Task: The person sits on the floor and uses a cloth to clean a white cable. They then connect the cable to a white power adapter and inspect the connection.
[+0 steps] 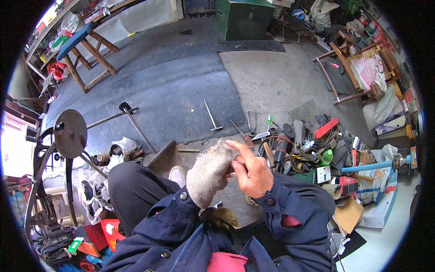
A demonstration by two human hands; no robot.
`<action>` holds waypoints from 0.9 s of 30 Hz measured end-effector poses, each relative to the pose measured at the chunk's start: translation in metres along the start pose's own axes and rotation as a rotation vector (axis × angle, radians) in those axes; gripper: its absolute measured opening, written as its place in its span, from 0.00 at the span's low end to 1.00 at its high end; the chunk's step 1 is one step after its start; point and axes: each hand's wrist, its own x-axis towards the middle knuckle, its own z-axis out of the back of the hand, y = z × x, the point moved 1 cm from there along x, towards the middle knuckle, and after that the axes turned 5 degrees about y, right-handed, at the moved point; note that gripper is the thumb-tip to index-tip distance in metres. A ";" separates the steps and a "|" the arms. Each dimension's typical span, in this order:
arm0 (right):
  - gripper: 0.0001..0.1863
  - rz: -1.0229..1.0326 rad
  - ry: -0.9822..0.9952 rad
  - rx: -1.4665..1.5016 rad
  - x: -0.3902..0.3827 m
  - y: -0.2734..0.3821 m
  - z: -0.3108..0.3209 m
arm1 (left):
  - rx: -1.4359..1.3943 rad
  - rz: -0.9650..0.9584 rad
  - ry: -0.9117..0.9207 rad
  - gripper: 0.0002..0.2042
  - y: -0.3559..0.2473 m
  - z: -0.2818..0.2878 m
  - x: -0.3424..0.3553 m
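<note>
My left hand (209, 171) wears a fuzzy grey work glove, and its fingers are curled inward in front of my lap. Close against it on the right is my bare right hand (254, 172). The right index finger reaches across to the top of the glove, while the thumb and other fingers are bent. A small dark bit shows between the two hands, but the glove and fingers hide most of it, so I cannot make out what it is. Below them, a tan cloth (225, 218) lies at my lap.
A black cast-iron machine with a round wheel (70, 133) stands at the left. Right of my knees lie several tools, cables, a power tool (283, 146) and a green bottle (326, 157). A hammer (213, 119) rests on the dark mat ahead. A blue-topped stool (77, 43) stands far left.
</note>
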 end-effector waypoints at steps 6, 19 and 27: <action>0.24 -0.059 0.063 0.129 -0.001 0.003 0.000 | -0.550 0.043 -0.130 0.12 0.014 -0.021 -0.003; 0.25 -0.124 0.025 0.117 0.003 0.012 0.004 | -0.152 -0.102 -0.226 0.10 -0.006 0.003 0.002; 0.26 -0.068 0.079 0.044 0.002 0.005 0.000 | -0.780 0.115 -0.192 0.14 0.036 -0.027 -0.001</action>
